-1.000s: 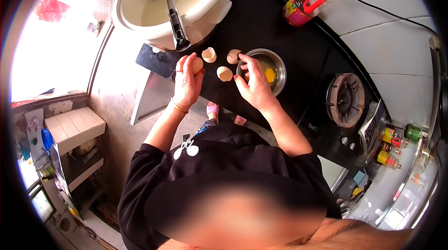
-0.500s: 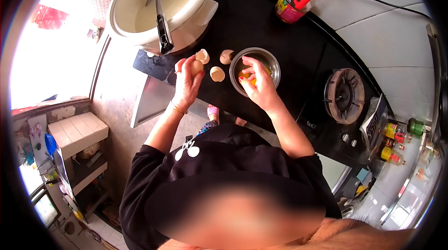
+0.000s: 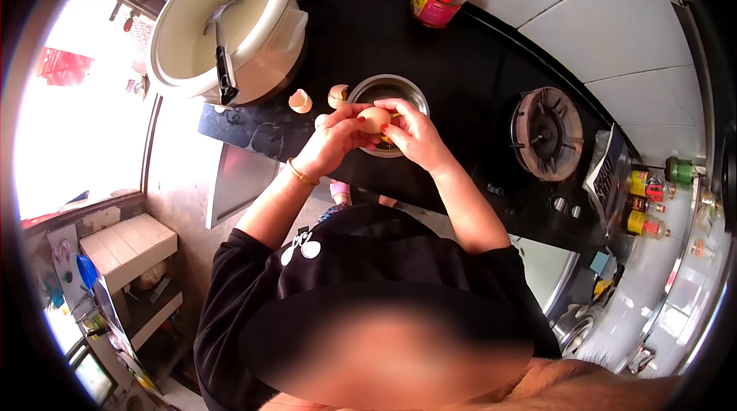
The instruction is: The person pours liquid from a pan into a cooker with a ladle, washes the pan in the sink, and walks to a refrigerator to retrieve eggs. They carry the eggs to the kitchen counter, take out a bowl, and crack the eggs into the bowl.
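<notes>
A brown egg is held between both hands over a metal bowl. My left hand is closed around the egg from the left. From the right, the fingers of my right hand press against it. Some yellow yolk shows inside the bowl under my fingers, though the hands hide most of the contents. To the left of the bowl lie broken eggshells, one eggshell near the pot and another eggshell against the bowl. A third shell is mostly covered by my left hand.
A large cream pot with a black-handled utensil stands at the back left. Behind the bowl is a bottle of dark liquid. A gas burner sits to the right, with several bottles beyond it.
My left hand has brought the egg rightward from beside the shells to above the bowl. The right hand's fingers have closed onto the egg. The view has shifted slightly.
</notes>
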Tool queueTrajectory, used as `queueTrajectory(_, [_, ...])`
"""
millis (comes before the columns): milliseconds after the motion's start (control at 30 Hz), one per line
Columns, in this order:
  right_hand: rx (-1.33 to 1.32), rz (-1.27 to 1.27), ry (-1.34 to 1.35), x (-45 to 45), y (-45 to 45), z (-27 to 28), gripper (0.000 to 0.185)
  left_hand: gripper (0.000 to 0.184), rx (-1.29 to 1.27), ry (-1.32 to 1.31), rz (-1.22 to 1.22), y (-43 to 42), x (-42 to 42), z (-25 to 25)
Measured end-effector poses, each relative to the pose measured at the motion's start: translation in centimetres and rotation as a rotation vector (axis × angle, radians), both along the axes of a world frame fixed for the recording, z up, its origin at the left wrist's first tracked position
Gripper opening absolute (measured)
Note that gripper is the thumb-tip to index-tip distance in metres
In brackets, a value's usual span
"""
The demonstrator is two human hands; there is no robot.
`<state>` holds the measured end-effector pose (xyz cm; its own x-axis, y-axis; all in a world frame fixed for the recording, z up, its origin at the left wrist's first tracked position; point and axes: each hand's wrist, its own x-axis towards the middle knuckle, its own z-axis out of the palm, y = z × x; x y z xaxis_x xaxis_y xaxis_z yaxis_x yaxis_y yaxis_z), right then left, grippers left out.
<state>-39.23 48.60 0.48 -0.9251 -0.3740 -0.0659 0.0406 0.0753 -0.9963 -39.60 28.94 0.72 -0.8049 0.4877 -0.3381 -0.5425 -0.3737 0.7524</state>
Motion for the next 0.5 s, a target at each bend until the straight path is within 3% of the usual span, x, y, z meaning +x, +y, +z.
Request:
queueTrajectory(100, [-0.043, -0.062, -0.007, 0.3, 0.3, -0.6, 0.034, 0.038, -0.285, 0.246, -0.123, 0.3, -0.1, 0.7])
queueTrajectory(500, [0.170, -0.020, 0.129, -0.2, 0.6, -0.7, 0.033, 0.037, -0.775, 0.690, -0.134, 1.7, -0.4, 1.1])
